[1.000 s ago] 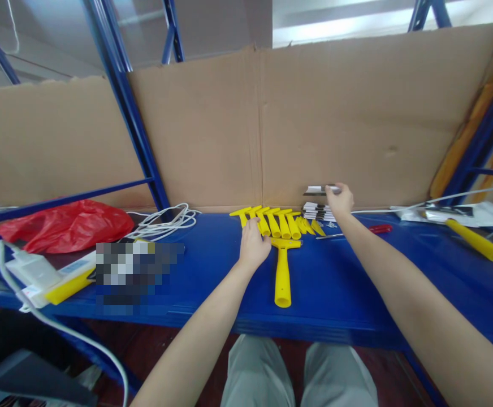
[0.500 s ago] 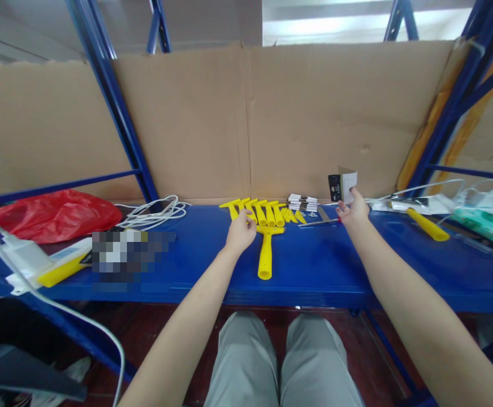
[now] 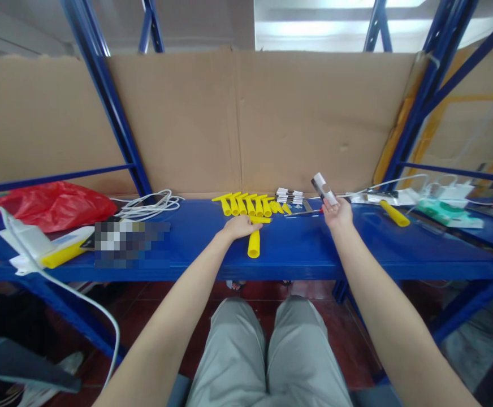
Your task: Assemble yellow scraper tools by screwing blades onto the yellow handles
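Clasps a white-and-dark packet [image 3: 323, 187] in the right-hand grip [image 3: 340, 213], right of center in the frame, while touching a yellow T-shaped handle [image 3: 254, 245] at the blue counter [image 3: 297, 240], just below center, with the left-hand grip [image 3: 238, 227]; impossible to see whether clenched around it.

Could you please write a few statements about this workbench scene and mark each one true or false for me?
1. The right hand holds a small packet. True.
2. The left hand rests on the person's knee. False: it is at the front yellow handle.
3. The row of yellow handles lies farther from the person than the front one. True.
4. The red plastic lies at the right end of the view. False: it lies toward the left.
5. The coiled white cable lies between the red plastic and the row. True.
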Available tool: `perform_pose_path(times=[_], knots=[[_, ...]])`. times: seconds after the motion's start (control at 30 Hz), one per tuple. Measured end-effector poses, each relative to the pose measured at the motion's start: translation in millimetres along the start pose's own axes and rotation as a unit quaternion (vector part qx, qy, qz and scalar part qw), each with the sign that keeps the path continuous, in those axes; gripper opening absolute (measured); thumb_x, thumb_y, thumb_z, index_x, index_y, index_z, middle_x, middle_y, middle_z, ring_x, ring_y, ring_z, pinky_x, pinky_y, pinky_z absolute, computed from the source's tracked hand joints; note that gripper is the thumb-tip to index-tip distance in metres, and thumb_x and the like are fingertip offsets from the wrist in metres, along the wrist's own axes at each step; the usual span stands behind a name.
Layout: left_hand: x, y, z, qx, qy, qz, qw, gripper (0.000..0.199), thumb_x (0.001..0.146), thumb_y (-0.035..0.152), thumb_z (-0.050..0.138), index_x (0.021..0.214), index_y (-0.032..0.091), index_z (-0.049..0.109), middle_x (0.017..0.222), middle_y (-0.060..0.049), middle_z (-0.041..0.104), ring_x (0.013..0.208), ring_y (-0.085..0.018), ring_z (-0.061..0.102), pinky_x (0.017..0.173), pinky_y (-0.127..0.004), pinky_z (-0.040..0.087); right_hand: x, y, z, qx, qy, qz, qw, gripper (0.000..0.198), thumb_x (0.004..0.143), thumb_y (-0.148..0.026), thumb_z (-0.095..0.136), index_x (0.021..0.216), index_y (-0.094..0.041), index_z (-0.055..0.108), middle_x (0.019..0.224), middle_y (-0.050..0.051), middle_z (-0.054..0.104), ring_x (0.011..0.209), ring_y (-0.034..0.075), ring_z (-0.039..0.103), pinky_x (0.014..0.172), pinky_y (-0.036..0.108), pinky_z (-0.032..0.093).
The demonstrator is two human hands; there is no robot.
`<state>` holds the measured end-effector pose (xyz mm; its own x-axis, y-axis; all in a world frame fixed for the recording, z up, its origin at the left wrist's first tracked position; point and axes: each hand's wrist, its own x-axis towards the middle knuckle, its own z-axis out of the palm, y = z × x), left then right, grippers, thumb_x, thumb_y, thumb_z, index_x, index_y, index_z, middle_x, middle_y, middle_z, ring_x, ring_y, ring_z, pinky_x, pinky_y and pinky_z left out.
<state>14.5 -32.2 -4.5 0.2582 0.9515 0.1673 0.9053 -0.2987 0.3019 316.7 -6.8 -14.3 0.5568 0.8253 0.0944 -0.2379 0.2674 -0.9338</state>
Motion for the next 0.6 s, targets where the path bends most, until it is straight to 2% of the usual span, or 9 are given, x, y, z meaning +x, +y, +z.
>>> perform_pose_path(times=[0.1,0.23,0.37,0.47,0.6], knots=[[0.3,3.9,-5.9,-0.007,-0.044,-0.022,0.999,0.041,0.076,0.046,0.054,0.044,0.020,0.052,0.046,-0.005,0.054,0.057,-0.021,0.060,0.057,-0.027,0.038,-6.1,-1.7,3.7,0.003,0.003,0.015,1.000,0.023,0.077,-0.020,0.039,0.095,-0.021,0.052,0.091,0.007,0.065,0.095,0.017,0.065,0.086,0.034,0.051],[-1.8,3.8,-10.7,-0.066,-0.072,-0.014,0.995,0.042,0.078,0.040,0.054,0.041,0.020,0.049,0.043,-0.003,0.050,0.047,-0.016,0.053,0.053,-0.027,0.038,-16.9,-4.8,11.2,-0.006,-0.035,0.051,0.998,0.015,0.075,-0.012,0.040,0.084,-0.022,0.048,0.089,0.006,0.065,0.091,0.016,0.065,0.084,0.033,0.052],[-4.7,2.9,-13.2,-0.156,-0.041,-0.056,0.985,0.031,0.076,0.037,0.060,0.053,0.017,0.058,0.049,-0.003,0.054,0.052,-0.018,0.058,0.054,-0.027,0.040,-31.2,-9.1,20.3,0.026,-0.098,0.077,0.992,0.014,0.079,-0.010,0.038,0.078,-0.021,0.046,0.085,0.005,0.064,0.081,0.014,0.064,0.077,0.028,0.053],[-3.9,6.2,-20.2,-0.274,-0.014,-0.088,0.958,0.022,0.077,0.032,0.060,0.067,0.013,0.064,0.055,-0.004,0.058,0.057,-0.018,0.060,0.057,-0.027,0.044,-40.4,-11.9,25.7,0.039,-0.137,0.095,0.985,0.013,0.080,-0.009,0.042,0.077,-0.020,0.048,0.079,0.004,0.064,0.071,0.013,0.061,0.070,0.026,0.053],[7.6,11.2,-35.0,-0.451,0.025,-0.113,0.885,0.009,0.076,0.018,0.060,0.077,0.011,0.065,0.057,-0.006,0.062,0.055,-0.017,0.060,0.058,-0.029,0.048,-48.7,-14.7,29.0,0.070,-0.167,0.125,0.976,0.016,0.080,-0.006,0.043,0.078,-0.019,0.051,0.070,0.002,0.063,0.061,0.011,0.058,0.062,0.023,0.051]])
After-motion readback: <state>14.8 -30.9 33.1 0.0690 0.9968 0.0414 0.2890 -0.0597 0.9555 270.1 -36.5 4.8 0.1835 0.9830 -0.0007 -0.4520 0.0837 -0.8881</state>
